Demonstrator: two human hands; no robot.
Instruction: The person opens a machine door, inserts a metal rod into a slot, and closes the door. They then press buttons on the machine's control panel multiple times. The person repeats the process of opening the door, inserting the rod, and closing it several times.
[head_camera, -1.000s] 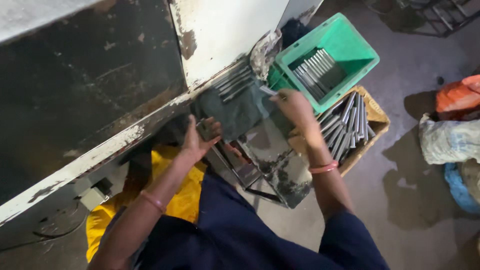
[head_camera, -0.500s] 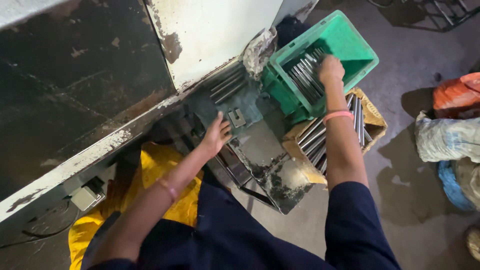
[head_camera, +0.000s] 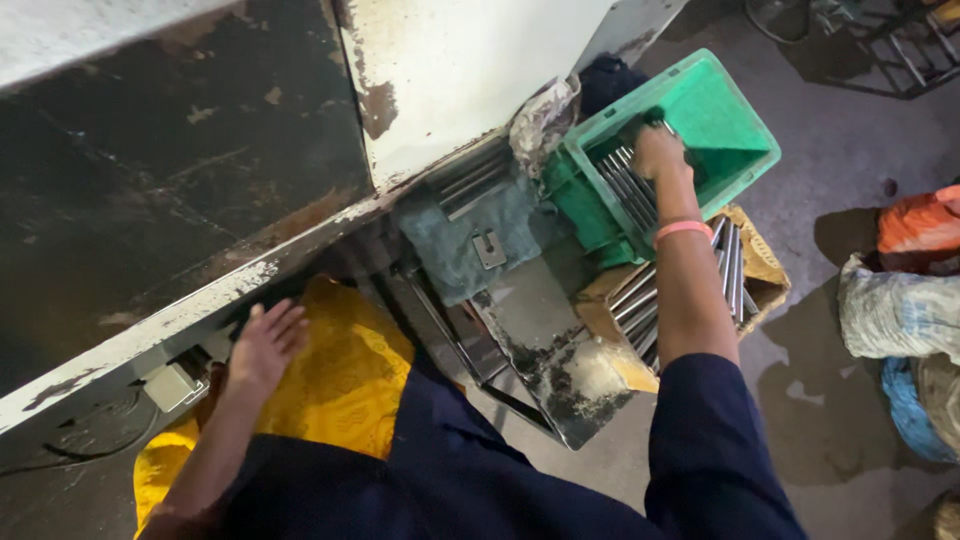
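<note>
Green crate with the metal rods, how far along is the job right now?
Done: a row of metal rods already lies in the green crate. In hand: the right hand is down in the crate on those rods, while the left hand rests by the yellow cloth. Left: more rods remain in the brown box beside it.

Rods (head_camera: 628, 190) lie in the crate (head_camera: 745, 125), behind the box (head_camera: 765, 262).

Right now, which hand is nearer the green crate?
Right. The right hand is inside the green crate, on the metal rods. The left hand rests well away, on yellow cloth.
</note>
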